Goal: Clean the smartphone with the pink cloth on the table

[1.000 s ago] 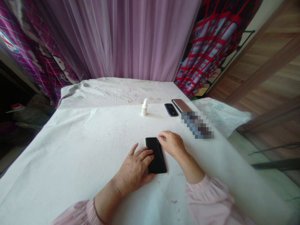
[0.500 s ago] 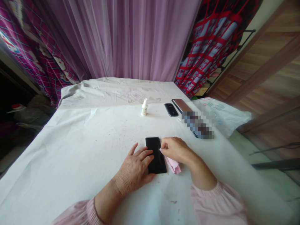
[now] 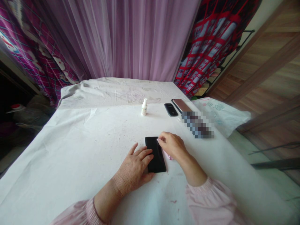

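On the table [image 3: 93, 150] lies a black phone [image 3: 156, 161], the left hand [image 3: 132, 168] splayed loosely over its left edge. Curled, the right hand [image 3: 172, 145] pinches a pink cloth [image 3: 167, 155] at the phone's upper right edge.

The left hand [image 3: 133, 168] rests partly on a black phone [image 3: 156, 162]; the right hand's grip [image 3: 159, 140] pinches a pink cloth [image 3: 168, 156] at the phone's right edge. Farther back on the tabletop [image 3: 70, 150] stands a white bottle [image 3: 144, 109].
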The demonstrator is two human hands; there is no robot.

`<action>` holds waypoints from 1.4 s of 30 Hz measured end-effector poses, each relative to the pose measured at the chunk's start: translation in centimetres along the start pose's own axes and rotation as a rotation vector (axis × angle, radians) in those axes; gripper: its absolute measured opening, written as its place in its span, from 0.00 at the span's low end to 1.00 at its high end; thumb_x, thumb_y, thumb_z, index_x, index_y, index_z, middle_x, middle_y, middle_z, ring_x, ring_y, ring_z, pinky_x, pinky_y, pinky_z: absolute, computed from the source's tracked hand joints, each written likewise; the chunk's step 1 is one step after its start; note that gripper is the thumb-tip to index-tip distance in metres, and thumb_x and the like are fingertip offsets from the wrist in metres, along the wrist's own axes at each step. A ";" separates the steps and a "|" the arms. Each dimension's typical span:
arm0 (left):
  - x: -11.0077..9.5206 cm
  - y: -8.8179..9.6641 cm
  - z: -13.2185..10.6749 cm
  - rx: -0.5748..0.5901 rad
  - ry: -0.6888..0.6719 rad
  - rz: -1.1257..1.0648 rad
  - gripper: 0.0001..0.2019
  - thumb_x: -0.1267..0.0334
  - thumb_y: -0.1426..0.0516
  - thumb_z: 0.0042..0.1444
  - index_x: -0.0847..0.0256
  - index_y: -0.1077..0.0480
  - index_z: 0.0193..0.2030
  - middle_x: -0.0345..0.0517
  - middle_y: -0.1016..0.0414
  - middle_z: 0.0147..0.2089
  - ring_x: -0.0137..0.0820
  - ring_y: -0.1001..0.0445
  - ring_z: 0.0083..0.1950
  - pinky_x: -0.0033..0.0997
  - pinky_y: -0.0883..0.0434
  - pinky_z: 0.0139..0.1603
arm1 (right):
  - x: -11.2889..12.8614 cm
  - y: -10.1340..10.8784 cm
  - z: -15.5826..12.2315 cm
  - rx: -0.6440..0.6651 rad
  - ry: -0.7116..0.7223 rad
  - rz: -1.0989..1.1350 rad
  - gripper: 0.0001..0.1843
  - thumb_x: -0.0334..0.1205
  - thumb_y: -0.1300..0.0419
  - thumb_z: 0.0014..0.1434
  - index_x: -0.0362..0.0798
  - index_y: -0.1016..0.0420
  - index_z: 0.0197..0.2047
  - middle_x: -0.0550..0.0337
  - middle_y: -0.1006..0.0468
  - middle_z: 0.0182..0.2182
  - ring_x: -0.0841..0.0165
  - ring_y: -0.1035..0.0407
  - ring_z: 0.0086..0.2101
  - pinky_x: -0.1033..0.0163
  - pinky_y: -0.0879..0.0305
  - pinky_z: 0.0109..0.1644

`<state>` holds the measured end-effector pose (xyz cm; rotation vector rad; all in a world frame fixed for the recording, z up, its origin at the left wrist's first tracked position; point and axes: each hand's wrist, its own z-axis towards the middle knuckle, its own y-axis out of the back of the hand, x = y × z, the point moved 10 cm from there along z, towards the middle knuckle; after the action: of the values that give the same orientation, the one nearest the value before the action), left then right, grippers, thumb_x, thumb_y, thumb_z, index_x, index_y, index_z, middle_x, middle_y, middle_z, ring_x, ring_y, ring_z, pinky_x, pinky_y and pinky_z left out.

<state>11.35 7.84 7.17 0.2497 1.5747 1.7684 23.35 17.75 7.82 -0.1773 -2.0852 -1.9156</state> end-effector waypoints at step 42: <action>0.2 0.6 0.0 0.041 -0.009 -0.023 0.23 0.54 0.40 0.56 0.58 0.31 0.57 0.51 0.28 0.61 0.44 0.35 0.65 0.57 0.53 0.71 | 0.8 0.3 0.5 -0.149 0.176 0.135 0.08 0.34 0.42 0.58 0.52 0.22 0.34 0.61 0.20 0.35 0.68 0.28 0.38 0.66 0.39 0.42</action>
<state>11.02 7.96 7.62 0.2576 1.6026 1.7166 22.64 18.14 8.30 -0.1706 -1.7739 -1.9308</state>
